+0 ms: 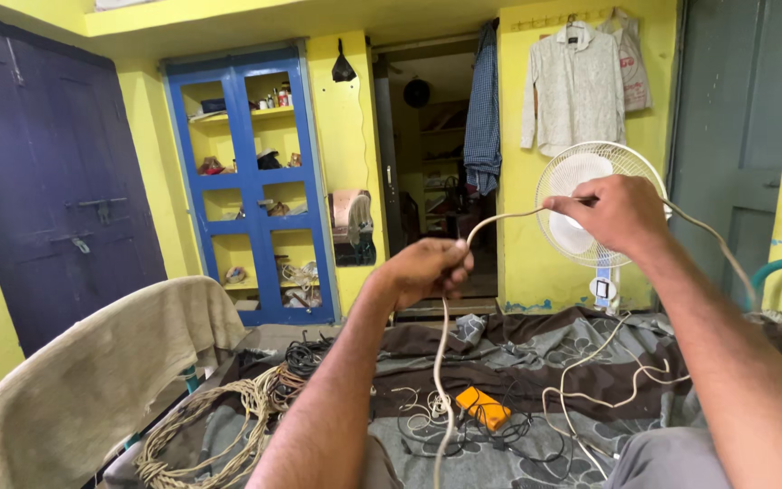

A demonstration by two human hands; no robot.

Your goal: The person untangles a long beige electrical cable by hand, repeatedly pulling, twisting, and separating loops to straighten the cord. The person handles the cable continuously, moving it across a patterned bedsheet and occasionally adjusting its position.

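Both hands are raised at mid-frame, stretching a length of pale cord [500, 220] between them. The left hand [427, 270], just left of centre, has its fingers together, pinched on the cord; from that pinch the cord drops straight down to the bottom edge of the frame. The right hand [615, 214], right of centre, is curled closed round the cord in front of the fan [590, 201]; past this hand the cord runs off to the right and curves down near the right edge.

Below the hands lies a bed [536, 362] covered with a grey flowered cloth. On it, lower centre, sits an orange meter [483, 407] among black leads [509, 433], with loose loops of pale wire [604, 380] to its right. At lower left a coil of braided rope [219, 426] lies beside a bundle of black cable [305, 355], and a chair draped with a beige cloth [92, 380] fills the lower left corner. A blue cabinet [251, 181] stands at upper left, and a shirt [576, 86] hangs at upper right.

As a judgement: the hanging part of the cord falls right into the tangle of leads and wire near the meter, so pulling it up could snag them and drag the meter across the bed. The right hand is just in front of the fan, so a wide sweep could knock it or catch the cord on its cage. A loose pinch at the left hand could let the cord slip.
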